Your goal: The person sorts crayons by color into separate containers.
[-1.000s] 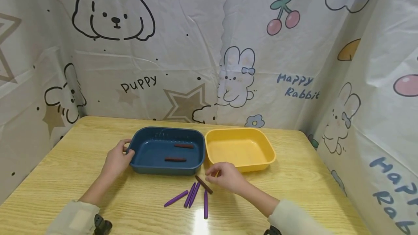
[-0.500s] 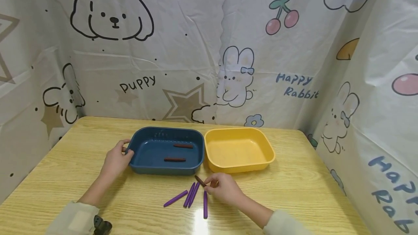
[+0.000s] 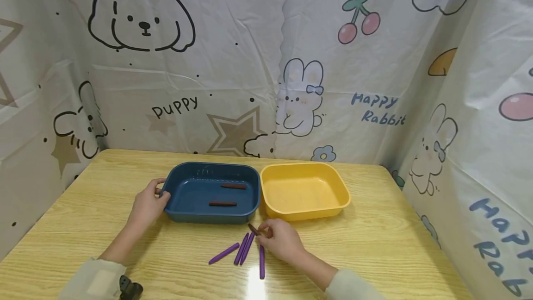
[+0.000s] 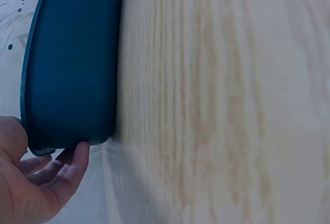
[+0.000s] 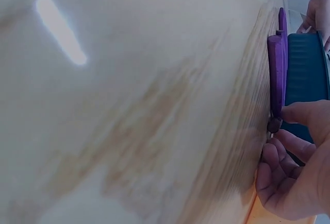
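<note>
My left hand [image 3: 146,206] grips the left end of a dark blue plastic bin [image 3: 208,218], thumb over the rim and fingers outside, as the left wrist view also shows. Inside the bin lie two brown crayons, one nearer [image 3: 223,203] and one farther back [image 3: 233,186]. In front of the bins my right hand [image 3: 283,241] pinches another brown crayon [image 3: 252,229] between thumb and forefinger, low at the tabletop. Its dark end [image 5: 275,125] shows between the fingertips in the right wrist view. Several purple crayons [image 3: 224,253] lie close by; one [image 3: 262,264] lies just below that hand.
A yellow bin [image 3: 329,212] stands against the right side of the blue one, nothing inside it. Both are on a light wood table [image 3: 387,240], backed by a printed cloth [image 3: 233,73] that also hangs along the sides.
My right hand came down and left from in front of the yellow bin and took hold of the brown crayon on the table. My left hand stays on the blue bin.
</note>
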Demonstrator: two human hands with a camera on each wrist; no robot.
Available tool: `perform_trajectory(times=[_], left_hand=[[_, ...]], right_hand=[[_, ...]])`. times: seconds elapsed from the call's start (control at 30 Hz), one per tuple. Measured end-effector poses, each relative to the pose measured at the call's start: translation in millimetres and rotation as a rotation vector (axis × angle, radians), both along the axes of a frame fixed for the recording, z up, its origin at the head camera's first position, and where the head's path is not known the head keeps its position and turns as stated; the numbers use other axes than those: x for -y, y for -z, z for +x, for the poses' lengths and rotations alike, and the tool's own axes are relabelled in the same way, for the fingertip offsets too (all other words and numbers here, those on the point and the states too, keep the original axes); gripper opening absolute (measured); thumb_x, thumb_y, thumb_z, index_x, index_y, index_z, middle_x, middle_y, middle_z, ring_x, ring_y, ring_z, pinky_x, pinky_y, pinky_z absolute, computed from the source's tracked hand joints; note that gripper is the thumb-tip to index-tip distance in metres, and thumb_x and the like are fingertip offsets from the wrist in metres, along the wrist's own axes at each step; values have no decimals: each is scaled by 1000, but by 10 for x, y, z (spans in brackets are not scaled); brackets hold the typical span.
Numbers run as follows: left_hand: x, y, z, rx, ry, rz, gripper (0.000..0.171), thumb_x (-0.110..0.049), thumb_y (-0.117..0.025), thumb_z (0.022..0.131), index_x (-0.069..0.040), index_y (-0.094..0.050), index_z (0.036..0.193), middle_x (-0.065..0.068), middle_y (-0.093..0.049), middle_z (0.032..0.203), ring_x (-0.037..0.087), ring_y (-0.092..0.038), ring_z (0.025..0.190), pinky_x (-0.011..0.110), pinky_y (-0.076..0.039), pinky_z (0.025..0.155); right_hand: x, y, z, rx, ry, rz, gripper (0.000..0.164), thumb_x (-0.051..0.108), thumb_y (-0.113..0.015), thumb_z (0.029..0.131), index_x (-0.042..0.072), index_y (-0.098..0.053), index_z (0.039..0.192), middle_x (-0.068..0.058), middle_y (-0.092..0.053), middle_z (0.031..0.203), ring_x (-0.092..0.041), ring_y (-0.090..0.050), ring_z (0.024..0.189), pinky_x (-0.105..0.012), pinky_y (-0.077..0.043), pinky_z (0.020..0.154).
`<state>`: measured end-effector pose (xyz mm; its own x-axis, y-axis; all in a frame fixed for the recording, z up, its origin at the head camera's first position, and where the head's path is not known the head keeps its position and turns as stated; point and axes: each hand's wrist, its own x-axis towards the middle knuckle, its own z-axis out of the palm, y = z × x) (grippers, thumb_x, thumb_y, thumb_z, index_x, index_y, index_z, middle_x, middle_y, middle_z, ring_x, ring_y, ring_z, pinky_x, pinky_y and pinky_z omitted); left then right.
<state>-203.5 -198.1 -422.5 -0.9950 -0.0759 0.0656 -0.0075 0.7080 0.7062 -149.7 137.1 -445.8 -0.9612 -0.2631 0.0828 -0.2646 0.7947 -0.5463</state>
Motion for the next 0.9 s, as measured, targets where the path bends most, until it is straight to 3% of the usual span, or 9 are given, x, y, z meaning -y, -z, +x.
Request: perform_trajectory(times=[0.4, 0.9], left_hand=[[3, -4, -3, -14, 6, -3, 48, -14, -43, 92, 6, -38, 135, 29, -56, 107, 24, -60, 76, 28, -41, 57], [6, -10, -1, 17, 5, 3, 49, -15, -42, 92, 5, -37, 136, 28, -55, 110, 24, -59, 77, 28, -41, 57]], right_hand=[[26, -18, -6, -41, 5, 51, 11, 21, -69, 76, 15, -72, 85, 9, -59, 68, -1, -46, 59, -20, -36, 50], [-79, -98, 70, -64, -8, 68, 8, 23, -70, 79, 19, -72, 85, 8, -52, 68, -1, -42, 59, -19, -34, 51]])
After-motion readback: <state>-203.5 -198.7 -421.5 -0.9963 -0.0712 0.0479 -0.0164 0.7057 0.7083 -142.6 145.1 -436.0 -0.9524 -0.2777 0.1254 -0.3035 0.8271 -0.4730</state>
